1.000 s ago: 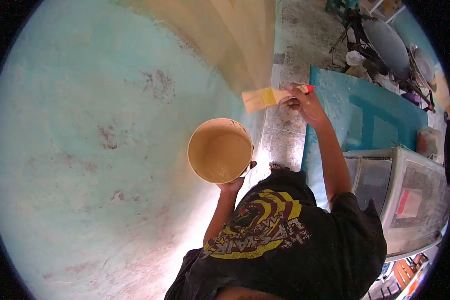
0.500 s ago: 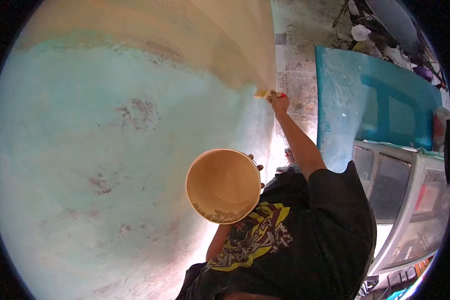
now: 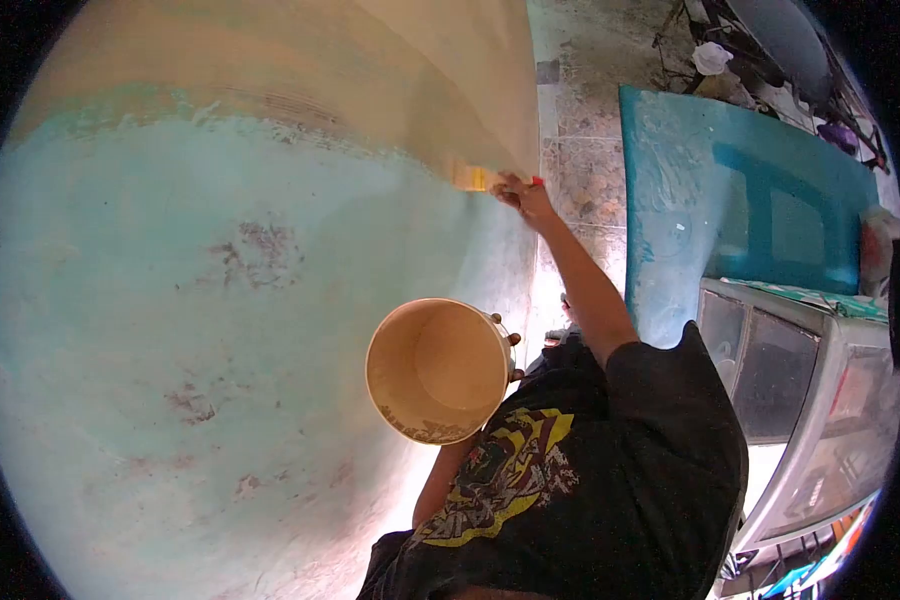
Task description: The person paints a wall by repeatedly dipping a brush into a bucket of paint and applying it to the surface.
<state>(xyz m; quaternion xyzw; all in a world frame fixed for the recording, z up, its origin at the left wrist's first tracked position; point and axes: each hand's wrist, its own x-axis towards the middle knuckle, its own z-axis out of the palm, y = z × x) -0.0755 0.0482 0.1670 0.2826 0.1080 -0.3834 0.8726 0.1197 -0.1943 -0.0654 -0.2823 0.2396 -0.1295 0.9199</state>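
Right hand (image 3: 518,194) grips flat yellow-banded paintbrush (image 3: 474,179) — overloaded, could drip; left hand (image 3: 514,340) clutches round cream plastic bucket (image 3: 398,350) — slack hold could spill it.

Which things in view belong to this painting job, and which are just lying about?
In the job:
- brush, in the right hand
- bucket, in the left hand
- part-coated wall

Apparently not:
- turquoise panel
- glass-paned cabinet
- white item
- purple item
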